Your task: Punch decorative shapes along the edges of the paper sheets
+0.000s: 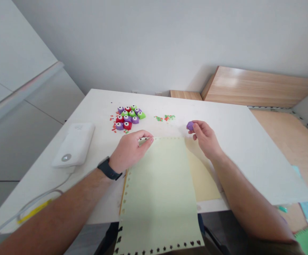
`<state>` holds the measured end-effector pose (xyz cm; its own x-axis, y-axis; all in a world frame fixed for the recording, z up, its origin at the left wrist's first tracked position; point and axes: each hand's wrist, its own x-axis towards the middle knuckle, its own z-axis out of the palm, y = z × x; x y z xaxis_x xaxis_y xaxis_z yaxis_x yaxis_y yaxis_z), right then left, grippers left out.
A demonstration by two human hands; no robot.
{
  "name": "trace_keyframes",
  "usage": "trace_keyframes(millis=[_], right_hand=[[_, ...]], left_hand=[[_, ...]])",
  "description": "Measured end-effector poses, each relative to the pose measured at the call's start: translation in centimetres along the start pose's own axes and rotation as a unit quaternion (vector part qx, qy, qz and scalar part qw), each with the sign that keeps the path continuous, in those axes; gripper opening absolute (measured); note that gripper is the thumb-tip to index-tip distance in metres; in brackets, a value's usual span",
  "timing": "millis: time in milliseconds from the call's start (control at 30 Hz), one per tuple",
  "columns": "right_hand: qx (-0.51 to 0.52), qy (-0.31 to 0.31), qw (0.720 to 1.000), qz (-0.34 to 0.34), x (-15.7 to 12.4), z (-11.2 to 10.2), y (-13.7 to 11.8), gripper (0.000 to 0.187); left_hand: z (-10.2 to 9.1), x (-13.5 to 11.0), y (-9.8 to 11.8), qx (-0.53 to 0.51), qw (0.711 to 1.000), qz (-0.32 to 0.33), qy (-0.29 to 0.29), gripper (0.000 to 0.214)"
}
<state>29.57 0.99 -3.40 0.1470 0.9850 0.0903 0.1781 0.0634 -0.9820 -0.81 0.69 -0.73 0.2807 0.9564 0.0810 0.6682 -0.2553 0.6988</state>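
**Hands working green sheet [156, 198], purple punch [190, 125] held up clear**

L hand [128, 152] is curled on the sheet's top edge, fingers & thumb closing on a lifted corner, apparently steadying the paper. Something small & pale shows at the pinch, too small to tell. R hand [205, 139] is staying well apart, half open, thumb & fingertips gripping the punch above the table, seemingly keeping it off the paper. Black watch [108, 168] is sitting on the L wrist.

Sheet is lying on the white table [249, 159], near end hanging over the edge, w/ small dark star & heart cut-outs running along the near edge & up the left side. Yellow sheet [203, 177] is showing from under it on the R. Farther out, red, purple & green punches [127, 118] are sitting in a tight cluster w/ bits around them, paper scraps [169, 117] lying nearby. White power bank [72, 145] is resting to the left w/ its cable.
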Motion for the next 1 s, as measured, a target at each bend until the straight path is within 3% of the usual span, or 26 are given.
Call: trace_keyframes(millis=[100, 233, 333, 433, 600, 867, 1000], right_hand=[[-0.160, 0.000, 0.986, -0.051, 0.4, 0.3, 1.0, 0.044], [-0.335, -0.047, 0.934, -0.116, 0.5, 0.8, 1.2, 0.043], [-0.391, -0.060, 0.901, -0.178, 0.5, 0.9, 1.2, 0.041], [-0.416, -0.033, 0.886, -0.201, 0.7, 0.7, 1.4, 0.041], [-0.430, -0.030, 0.883, -0.188, 1.1, 0.4, 1.7, 0.039], [-0.368, 0.026, 0.912, -0.177, 1.7, -0.1, 1.7, 0.038], [-0.387, 0.003, 0.907, -0.167, 1.9, -0.3, 1.8, 0.035]], left_hand=[[0.0, 0.0, 0.1, -0.004, 1.000, 0.000, -0.001, 0.031], [0.1, -0.1, 0.1, -0.007, 1.000, 0.000, 0.000, 0.031], [0.1, -0.1, 0.1, -0.007, 1.000, 0.001, 0.004, 0.031], [0.1, 0.0, 0.1, -0.004, 1.000, 0.002, 0.003, 0.030], [0.1, 0.0, 0.0, -0.004, 1.000, 0.004, 0.004, 0.028], [0.1, 0.0, 0.1, 0.001, 1.000, 0.012, 0.006, 0.029], [0.1, 0.0, 0.2, 0.006, 1.000, 0.007, 0.004, 0.030]])
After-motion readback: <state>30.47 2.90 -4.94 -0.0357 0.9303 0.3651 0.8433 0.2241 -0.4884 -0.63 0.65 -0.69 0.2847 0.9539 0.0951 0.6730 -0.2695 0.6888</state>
